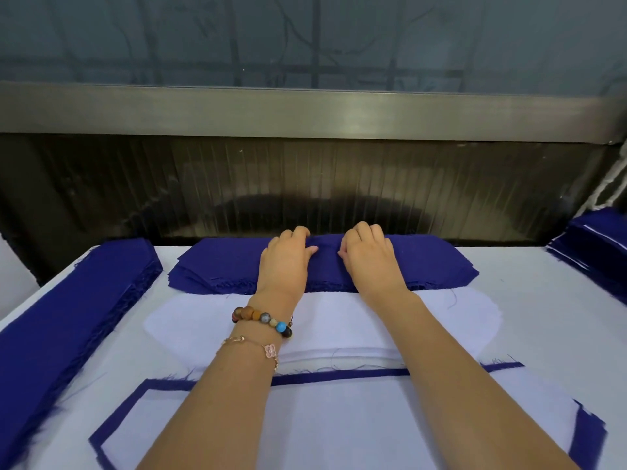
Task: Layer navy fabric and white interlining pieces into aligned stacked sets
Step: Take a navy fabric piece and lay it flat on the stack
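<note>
Past the white interlining (pixel 339 320) mid-frame on the desk (pixel 529 300), the left hand (pixel 285 262) and right hand (pixel 368 262) each kept a narrow grip pinching the navy stack (pixel 210 262) at centre frame, whose soft, light cloth looked best lifted by its far edge.

— What runs across the back?
— A brushed metal rail (pixel 305 113), from edge to edge.
— Above the rail?
— A grey glass pane (pixel 203 35), with dark bars and thin wires blurred behind it.
— Below it?
— A dark ribbed panel (pixel 305 184) directly under the rail, reaching down to the white table cover (pixel 529 293).
— At the rail's right end?
— A white twisted cord (pixel 610 184) hangs just beneath.
— Anything else?
— A beaded bracelet (pixel 263 322) and a gold chain (pixel 251 347) with a pink charm, well below the rail, left of its middle.
</note>
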Motion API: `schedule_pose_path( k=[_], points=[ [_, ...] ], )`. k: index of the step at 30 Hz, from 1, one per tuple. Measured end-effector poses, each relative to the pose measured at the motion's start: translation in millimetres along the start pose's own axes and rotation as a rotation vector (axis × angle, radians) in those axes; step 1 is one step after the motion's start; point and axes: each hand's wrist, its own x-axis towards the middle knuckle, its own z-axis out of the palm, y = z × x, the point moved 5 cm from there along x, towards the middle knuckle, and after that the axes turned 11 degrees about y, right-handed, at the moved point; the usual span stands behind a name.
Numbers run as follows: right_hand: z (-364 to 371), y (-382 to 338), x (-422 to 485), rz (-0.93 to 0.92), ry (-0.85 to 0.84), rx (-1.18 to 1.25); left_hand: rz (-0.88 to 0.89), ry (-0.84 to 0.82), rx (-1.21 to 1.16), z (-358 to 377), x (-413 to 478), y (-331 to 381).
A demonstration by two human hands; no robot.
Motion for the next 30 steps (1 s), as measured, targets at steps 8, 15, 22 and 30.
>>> schedule_pose_path(
  k=[8,15,22,30],
  points=[
    [1.1,-0.1,0.2,-0.019,0.004,0.031,0.065,0.037,0.049,-3.9,-5.2,1.0],
    [4.1,1.3,-0.2,-0.014,-0.048,0.286,0.273,0.099,0.158,-22.4,-6.2,17.7],
    [-2.4,4.5,-1.2,-0.048,0.016,0.124,0.213,-0.002,0.048,-32.1,-1.1,7.3],
    [-17.0,34.0,3.7,0.094,-0.055,-0.025,-0.045,-0.051,0.125,-54.5,10.9,-49.0]
  ],
)
